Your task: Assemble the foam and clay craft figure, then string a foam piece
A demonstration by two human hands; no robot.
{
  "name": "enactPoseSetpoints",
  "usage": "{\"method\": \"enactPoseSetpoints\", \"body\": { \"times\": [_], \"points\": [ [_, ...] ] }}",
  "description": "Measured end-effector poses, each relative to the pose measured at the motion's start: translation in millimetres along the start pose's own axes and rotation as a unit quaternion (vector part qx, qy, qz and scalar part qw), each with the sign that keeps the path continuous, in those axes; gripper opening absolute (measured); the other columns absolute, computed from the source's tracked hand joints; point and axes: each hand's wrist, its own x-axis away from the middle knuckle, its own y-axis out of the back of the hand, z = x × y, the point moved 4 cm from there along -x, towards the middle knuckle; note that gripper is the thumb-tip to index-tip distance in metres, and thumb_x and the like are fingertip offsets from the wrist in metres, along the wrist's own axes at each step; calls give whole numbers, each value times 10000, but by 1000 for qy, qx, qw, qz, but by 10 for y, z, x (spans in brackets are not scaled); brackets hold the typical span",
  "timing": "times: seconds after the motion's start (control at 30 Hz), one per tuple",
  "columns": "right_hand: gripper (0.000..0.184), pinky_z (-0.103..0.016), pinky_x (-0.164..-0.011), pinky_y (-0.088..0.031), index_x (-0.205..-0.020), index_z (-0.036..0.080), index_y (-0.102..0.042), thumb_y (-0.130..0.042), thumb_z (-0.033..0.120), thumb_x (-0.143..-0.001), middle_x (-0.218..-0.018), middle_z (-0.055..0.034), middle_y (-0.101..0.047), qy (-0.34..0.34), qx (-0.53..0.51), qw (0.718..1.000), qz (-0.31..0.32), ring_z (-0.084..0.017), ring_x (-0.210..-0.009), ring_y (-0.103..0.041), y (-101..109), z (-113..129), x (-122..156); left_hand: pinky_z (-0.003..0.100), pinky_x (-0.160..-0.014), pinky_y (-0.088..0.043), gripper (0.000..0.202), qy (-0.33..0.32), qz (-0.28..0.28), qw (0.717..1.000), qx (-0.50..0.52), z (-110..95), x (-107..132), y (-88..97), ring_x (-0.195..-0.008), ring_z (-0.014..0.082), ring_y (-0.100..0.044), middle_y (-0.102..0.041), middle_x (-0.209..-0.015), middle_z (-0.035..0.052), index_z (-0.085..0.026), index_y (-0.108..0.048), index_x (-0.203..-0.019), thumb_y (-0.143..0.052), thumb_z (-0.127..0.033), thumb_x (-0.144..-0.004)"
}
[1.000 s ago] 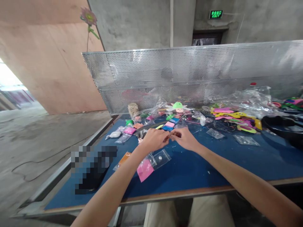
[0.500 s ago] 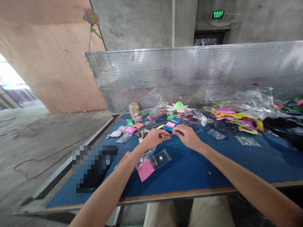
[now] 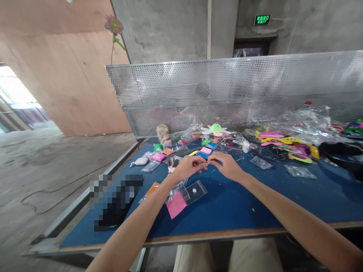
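Observation:
Over the middle of the blue table (image 3: 227, 211), my left hand (image 3: 190, 167) and my right hand (image 3: 225, 165) meet fingertip to fingertip. Both pinch; whatever lies between the fingers is too small to make out. Just behind them are a pink packet (image 3: 206, 150) and a blue packet (image 3: 203, 155). Beneath my left forearm, partly covered, lies an orange packet (image 3: 152, 189). A pink square packet (image 3: 176, 204) and a clear zip bag (image 3: 199, 192) with a small white piece lie nearer me. A figure with a green cap (image 3: 215, 128) stands farther back.
A perforated metal screen (image 3: 198, 90) borders the table's back. To the left are a white earphone case (image 3: 141, 161) and a pixelated dark object (image 3: 121, 204). On the right lie coloured foam cut-outs (image 3: 283, 141), crumpled clear plastic (image 3: 306, 117) and a black curved item (image 3: 340, 155).
My fingertips have come closer together and now appear to touch. The whole view has shifted slightly; the things on the table lie as before.

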Motion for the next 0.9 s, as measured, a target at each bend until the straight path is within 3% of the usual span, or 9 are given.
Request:
{"method": "enactPoseSetpoints", "body": {
  "times": [0.23,0.5,0.7,0.9],
  "points": [
    [174,-314,-782,-479,-924,227,-684,-531,305,-953,-917,-48,-710,0,12,1000,-1,-190,-845,-642,-15,2,9,239,-657,-528,279,-4,-7,1000,-9,-1,17,-6,-634,115,-643,-725,-822,44,-169,-685,-925,-575,-425,-913],
    [183,-302,-785,-460,-913,217,-688,-525,294,-950,-906,-38,-710,-24,-7,1000,14,-178,-838,-628,-35,-70,-2,249,-693,-549,239,23,-15,1000,15,131,-13,-53,-686,137,-695,-730,-826,31,-176,-679,-918,-614,-404,-889],
    [223,-264,-637,-425,-880,209,-723,-574,372,-917,-842,-22,-721,-77,-22,996,29,-152,-686,-594,-44,-165,17,251,-711,-540,237,24,-24,999,-6,227,-18,-71,-714,145,-705,-733,-821,25,-190,-690,-918,-619,-414,-884],
    [260,-288,-628,-465,-882,213,-741,-607,436,-884,-776,-26,-717,-120,-54,991,13,-156,-611,-599,-3,-283,71,268,-728,-561,233,43,-35,998,38,298,-15,-97,-714,148,-706,-732,-839,34,-191,-696,-945,-648,-404,-865]
  ]
}}
